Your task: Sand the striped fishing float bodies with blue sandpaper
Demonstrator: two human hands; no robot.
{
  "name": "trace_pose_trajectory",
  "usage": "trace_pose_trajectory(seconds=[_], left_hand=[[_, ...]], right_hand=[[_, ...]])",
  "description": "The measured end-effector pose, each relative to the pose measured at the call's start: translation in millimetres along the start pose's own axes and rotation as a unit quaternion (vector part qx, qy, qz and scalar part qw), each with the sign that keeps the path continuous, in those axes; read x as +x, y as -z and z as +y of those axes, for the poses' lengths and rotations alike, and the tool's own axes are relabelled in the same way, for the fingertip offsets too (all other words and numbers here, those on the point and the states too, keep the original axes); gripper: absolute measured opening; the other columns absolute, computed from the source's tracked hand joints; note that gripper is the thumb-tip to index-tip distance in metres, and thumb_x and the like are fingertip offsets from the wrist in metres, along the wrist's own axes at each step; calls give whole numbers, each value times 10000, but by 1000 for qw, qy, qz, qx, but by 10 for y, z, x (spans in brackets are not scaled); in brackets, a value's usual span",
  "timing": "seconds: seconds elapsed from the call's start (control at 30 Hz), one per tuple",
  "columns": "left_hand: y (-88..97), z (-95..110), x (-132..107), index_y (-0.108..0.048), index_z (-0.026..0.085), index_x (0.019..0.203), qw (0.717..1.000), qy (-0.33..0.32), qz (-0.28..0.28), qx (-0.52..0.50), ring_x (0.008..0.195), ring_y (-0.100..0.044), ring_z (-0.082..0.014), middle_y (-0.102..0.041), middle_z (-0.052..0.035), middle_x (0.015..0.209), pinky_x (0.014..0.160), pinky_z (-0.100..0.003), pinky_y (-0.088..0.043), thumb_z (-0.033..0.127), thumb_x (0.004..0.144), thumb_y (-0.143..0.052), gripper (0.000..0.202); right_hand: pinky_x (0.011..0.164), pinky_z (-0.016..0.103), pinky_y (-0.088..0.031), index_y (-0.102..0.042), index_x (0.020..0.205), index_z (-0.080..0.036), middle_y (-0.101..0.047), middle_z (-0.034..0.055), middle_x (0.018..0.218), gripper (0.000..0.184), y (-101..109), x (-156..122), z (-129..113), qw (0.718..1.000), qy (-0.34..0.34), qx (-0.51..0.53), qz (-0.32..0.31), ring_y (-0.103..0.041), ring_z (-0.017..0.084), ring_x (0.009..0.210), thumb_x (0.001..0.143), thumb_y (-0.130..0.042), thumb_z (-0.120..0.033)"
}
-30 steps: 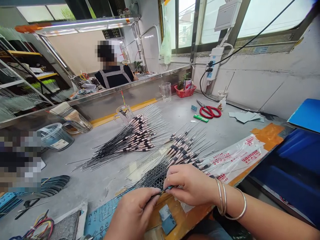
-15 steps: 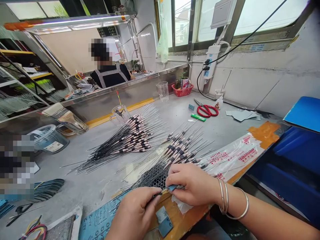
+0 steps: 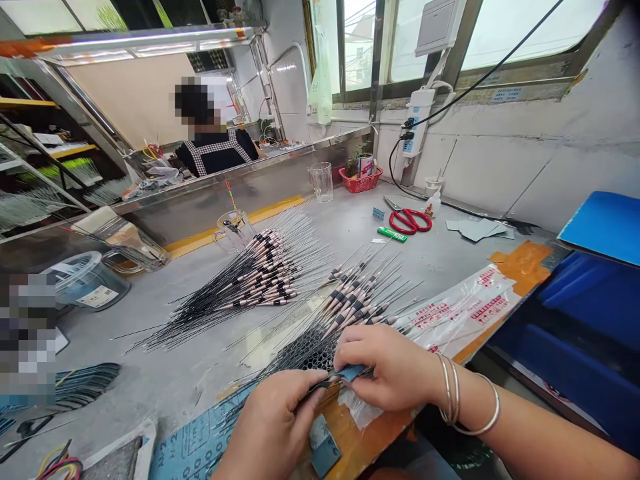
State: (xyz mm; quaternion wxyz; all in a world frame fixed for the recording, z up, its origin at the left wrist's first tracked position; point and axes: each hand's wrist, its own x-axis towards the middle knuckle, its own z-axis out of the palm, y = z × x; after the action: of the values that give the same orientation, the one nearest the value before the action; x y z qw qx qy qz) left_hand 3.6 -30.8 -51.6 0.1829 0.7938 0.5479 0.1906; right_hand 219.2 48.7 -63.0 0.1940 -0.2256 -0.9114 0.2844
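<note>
My left hand [image 3: 280, 420] is closed, thumb and forefinger pinching a slim dark piece that looks like part of a fishing float. My right hand [image 3: 375, 363], with bracelets at the wrist, is closed on a small folded piece of blue sandpaper [image 3: 351, 372], pressed around the same slim piece. Just beyond my hands lies a bundle of fishing floats [image 3: 354, 299] with pink and black bodies and thin stems, partly on a dark honeycomb mesh [image 3: 317, 352]. A larger pile of similar floats [image 3: 270, 267] is farther left. Blue sandpaper sheet [image 3: 185, 437] lies under my left hand's side.
A grey-blue sanding piece [image 3: 325, 450] lies near the table edge. Farther back are red-handled scissors [image 3: 410, 221], a green packet [image 3: 391, 234], a glass mug [image 3: 321, 181] and a red basket [image 3: 360, 181]. A plastic tub [image 3: 93, 283] stands left. A person [image 3: 215, 147] sits beyond the partition.
The view has shifted slightly, so the table things appear a little farther left. Both hands keep their grip; the blue sandpaper in my right hand shows a bit more.
</note>
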Motion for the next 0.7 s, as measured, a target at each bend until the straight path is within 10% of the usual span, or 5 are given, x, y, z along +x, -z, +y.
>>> trace_pose_trajectory(seconds=[0.7], left_hand=[[-17,89,129,-651,313,1081,999,-4,-44,6,838,-700,-156,-749,36,971,741,-269,-547,225,915,-510,235]], right_hand=[[620,255,-358,-618,835,-175,-520,10,742,210,71,-99,86,999,24,23,42,-482,151,709,678,-513,-84]])
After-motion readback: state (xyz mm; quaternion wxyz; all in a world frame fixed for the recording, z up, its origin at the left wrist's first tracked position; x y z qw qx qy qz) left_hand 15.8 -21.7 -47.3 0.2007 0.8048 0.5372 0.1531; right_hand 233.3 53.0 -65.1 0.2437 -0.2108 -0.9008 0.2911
